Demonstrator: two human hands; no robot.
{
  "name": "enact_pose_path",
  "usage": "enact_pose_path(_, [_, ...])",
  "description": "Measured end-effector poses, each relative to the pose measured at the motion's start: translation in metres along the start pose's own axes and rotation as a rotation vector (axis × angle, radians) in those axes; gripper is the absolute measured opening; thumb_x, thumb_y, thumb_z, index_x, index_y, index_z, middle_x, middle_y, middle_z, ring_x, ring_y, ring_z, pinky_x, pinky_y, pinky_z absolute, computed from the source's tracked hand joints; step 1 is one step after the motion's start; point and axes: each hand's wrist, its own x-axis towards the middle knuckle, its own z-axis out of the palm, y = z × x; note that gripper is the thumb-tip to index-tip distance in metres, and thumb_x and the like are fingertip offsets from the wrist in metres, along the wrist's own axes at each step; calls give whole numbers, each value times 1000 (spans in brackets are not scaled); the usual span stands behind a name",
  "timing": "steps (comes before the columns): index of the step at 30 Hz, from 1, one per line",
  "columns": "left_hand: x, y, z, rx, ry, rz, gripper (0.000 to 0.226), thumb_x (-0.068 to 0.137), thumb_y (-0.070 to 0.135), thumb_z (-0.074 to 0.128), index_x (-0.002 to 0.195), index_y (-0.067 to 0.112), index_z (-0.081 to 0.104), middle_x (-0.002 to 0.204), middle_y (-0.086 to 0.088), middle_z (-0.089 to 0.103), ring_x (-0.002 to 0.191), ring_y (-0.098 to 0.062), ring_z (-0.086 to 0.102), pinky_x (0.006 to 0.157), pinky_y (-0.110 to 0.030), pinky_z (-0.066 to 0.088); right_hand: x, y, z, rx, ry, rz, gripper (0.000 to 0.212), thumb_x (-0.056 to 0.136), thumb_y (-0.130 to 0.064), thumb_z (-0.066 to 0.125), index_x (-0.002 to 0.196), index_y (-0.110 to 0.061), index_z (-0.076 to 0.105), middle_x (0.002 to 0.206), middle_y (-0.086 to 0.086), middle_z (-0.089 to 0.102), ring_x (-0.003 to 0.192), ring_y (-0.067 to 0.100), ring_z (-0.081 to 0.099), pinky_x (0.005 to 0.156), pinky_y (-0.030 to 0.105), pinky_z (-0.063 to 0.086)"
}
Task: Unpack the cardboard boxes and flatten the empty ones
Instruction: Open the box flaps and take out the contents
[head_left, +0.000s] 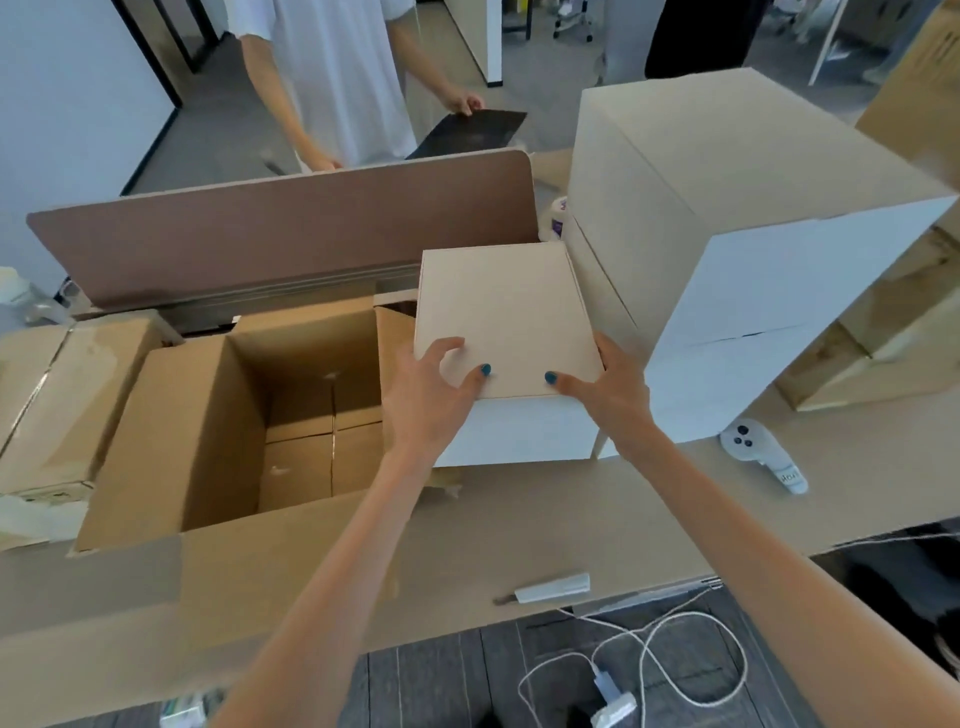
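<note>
A small pale cardboard box (501, 312) sits closed on the table, right of the big open brown carton (208, 415). My left hand (431, 384) grips the small box's near left corner, thumb on the lid. My right hand (605, 384) holds its near right corner, thumb on top. Inside the open carton, several small brown boxes (322, 457) lie at the bottom.
A stack of large pale boxes (727, 218) stands to the right, against the small box. A utility knife (550, 590) lies near the table's front edge, and a white controller (753, 447) at right. Behind the brown divider (280, 228) stands another person. Cables lie on the floor.
</note>
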Motion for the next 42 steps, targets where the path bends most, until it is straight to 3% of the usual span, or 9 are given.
enact_pose_path(5, [-12, -25, 28, 24, -59, -100, 45, 89, 58, 61, 130, 42, 53, 143, 2, 40, 118, -19, 54, 89, -32, 42, 6, 32, 16, -28, -85, 34, 66, 73, -38, 79, 131, -30, 49, 121, -12, 61, 117, 19, 55, 97, 38, 44])
enact_pose_path(12, [-31, -47, 69, 45, -162, -129, 62, 86, 55, 67, 140, 36, 43, 152, -2, 24, 125, -25, 47, 96, -37, 44, 8, 73, 31, -237, -239, 46, 78, 89, -28, 66, 152, -26, 21, 150, 1, 30, 135, 22, 36, 105, 36, 34])
enact_pose_path(15, [-38, -52, 79, 57, -226, -107, 78, 81, 54, 74, 146, 34, 35, 156, -4, 14, 136, -26, 36, 104, -43, 43, 9, 83, 33, -324, -263, 23, 75, 91, -27, 63, 153, -26, 19, 151, 7, 24, 136, 24, 33, 106, 44, 37])
enact_pose_path(18, [-40, -60, 80, 109, -301, -56, 97, 73, 60, 78, 151, 34, 26, 158, -5, 5, 144, -27, 22, 112, -44, 39, 10, 85, 29, -455, -294, -29, 74, 94, -33, 59, 153, -24, 16, 159, 8, 4, 147, 24, 11, 109, 44, 33])
enact_pose_path(23, [-43, -76, 71, 352, -341, 120, 98, 80, 55, 73, 156, 37, 14, 163, -13, -11, 150, -31, -20, 117, -46, 27, 3, 84, 26, -702, -365, -290, 92, 87, -54, 61, 154, -16, 11, 161, 4, -13, 148, 18, -11, 119, 33, 6])
enact_pose_path(26, [-42, -75, 71, 314, -322, 134, 90, 83, 44, 75, 155, 34, 22, 163, -10, -9, 150, -28, -15, 111, -44, 38, 2, 89, 25, -795, -423, -359, 102, 84, -51, 65, 155, -17, 1, 161, 0, -15, 148, 16, -12, 121, 33, 6])
enact_pose_path(30, [-39, -67, 78, 261, -327, 100, 89, 82, 40, 78, 154, 35, 25, 164, -9, -10, 151, -27, 1, 109, -40, 39, 8, 95, 21, -871, -360, -434, 83, 95, -33, 57, 155, -14, 2, 162, 4, -9, 149, 19, -7, 120, 32, 13])
enact_pose_path(35, [-34, -56, 88, 324, -307, 109, 87, 83, 46, 75, 154, 37, 25, 164, -11, -9, 149, -28, 12, 104, -42, 44, 22, 100, 17, -994, -348, -466, 80, 98, -33, 51, 154, -9, -1, 161, 11, -8, 149, 25, -5, 121, 36, 6])
enact_pose_path(42, [-30, -56, 85, 544, -343, 137, 87, 86, 60, 63, 156, 39, 14, 163, -21, -8, 151, -39, -4, 120, -46, 21, 20, 97, 19, -1018, -326, -466, 78, 98, -31, 51, 153, -9, 1, 161, 12, -5, 149, 26, -2, 120, 38, 8])
